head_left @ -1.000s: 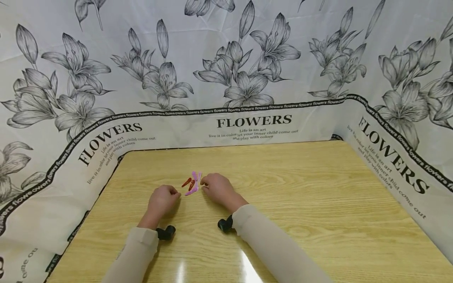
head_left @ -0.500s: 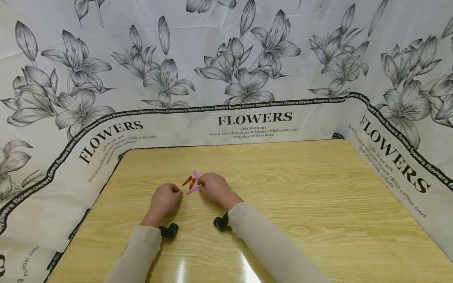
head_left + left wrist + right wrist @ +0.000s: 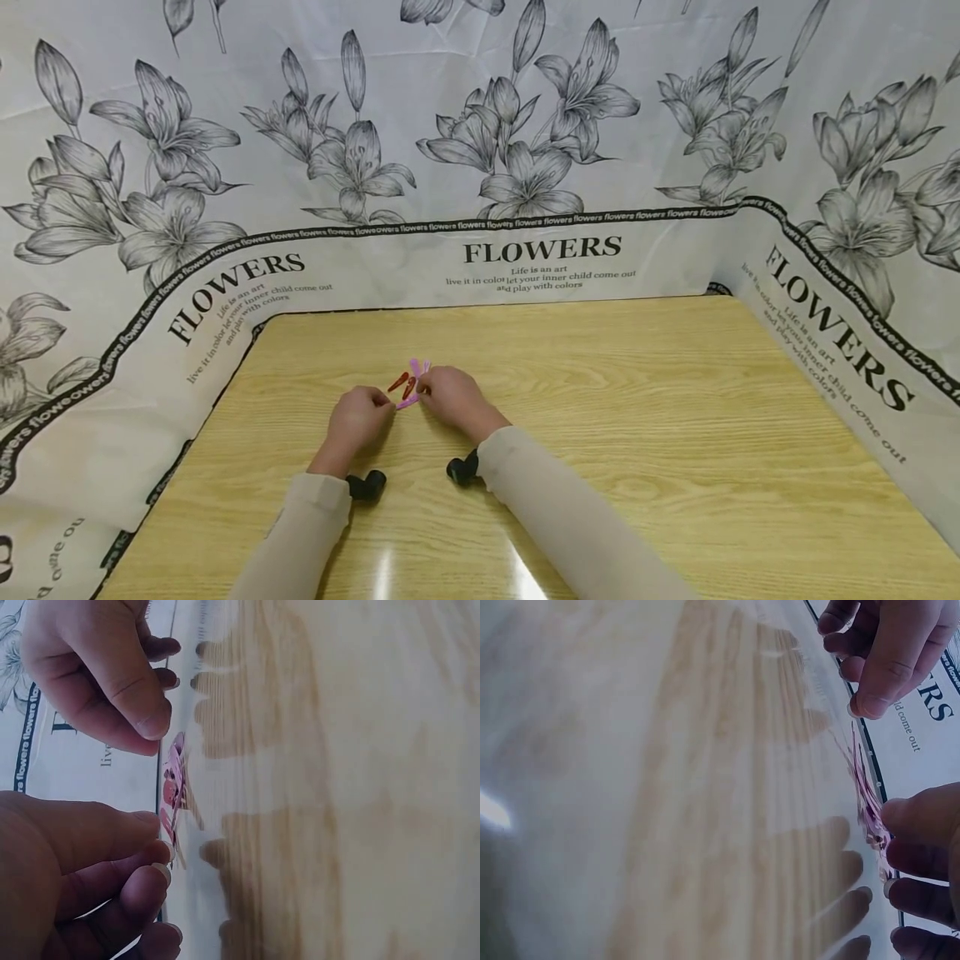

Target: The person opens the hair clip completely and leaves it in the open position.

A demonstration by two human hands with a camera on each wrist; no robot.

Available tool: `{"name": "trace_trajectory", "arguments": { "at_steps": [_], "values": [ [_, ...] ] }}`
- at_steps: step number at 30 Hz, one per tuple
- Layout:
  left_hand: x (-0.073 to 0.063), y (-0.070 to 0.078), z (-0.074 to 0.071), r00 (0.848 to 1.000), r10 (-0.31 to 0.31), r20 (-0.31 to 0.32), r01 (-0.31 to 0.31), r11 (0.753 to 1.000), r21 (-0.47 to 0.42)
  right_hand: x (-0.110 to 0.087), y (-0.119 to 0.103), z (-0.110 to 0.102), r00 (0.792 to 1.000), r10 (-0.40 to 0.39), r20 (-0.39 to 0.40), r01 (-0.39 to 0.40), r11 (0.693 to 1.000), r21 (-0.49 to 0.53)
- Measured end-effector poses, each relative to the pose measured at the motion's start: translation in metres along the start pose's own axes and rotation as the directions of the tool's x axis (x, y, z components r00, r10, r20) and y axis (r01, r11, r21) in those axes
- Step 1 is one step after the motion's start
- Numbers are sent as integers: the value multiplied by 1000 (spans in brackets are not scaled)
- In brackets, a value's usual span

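The left hand (image 3: 362, 419) is at the near left of a small group on the table (image 3: 675, 433), its thumb and forefinger tips narrowed close together at the left end of the near pink piece (image 3: 407, 402). I cannot tell whether they grip it. The right hand (image 3: 454, 400) is just to the right of the group, fingers bent and thumb at the right end of the same pink piece; whether it is pinched there I cannot tell either. Between the hands and a little farther off lie two red clips (image 3: 397, 382), side by side and slanting, with a far pink piece (image 3: 415, 367) just beyond them. The group sits left of the middle of the table. Both arms have pale sleeves (image 3: 555, 508), with a small black device (image 3: 367, 485) at each wrist. At the far, left and right sides stands a white cloth (image 3: 675, 258) printed with grey flowers and black lettering
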State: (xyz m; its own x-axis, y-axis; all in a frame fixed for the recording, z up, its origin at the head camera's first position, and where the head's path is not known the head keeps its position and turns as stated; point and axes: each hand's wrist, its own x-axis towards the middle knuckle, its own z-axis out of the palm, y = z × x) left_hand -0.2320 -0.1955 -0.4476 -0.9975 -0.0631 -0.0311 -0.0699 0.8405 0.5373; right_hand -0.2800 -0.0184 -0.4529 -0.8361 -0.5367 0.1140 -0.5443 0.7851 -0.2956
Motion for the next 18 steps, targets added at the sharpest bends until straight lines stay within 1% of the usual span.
{"name": "trace_trajectory", "arguments": {
  "at_steps": [7, 13, 18],
  "values": [
    [2, 1, 2, 1000, -3, 3, 3, 1000, -17, 3, -3, 1, 1000, 12, 7, -12, 1000, 16],
    [4, 4, 4, 1000, -16, 8, 17, 999, -32, 4, -5, -2, 1000, 15, 8, -15, 1000, -2],
    [3, 7, 3, 1000, -26, 9, 26, 999, -45, 7, -5, -1, 1000, 16, 19, -15, 1000, -19]
  ]
}}
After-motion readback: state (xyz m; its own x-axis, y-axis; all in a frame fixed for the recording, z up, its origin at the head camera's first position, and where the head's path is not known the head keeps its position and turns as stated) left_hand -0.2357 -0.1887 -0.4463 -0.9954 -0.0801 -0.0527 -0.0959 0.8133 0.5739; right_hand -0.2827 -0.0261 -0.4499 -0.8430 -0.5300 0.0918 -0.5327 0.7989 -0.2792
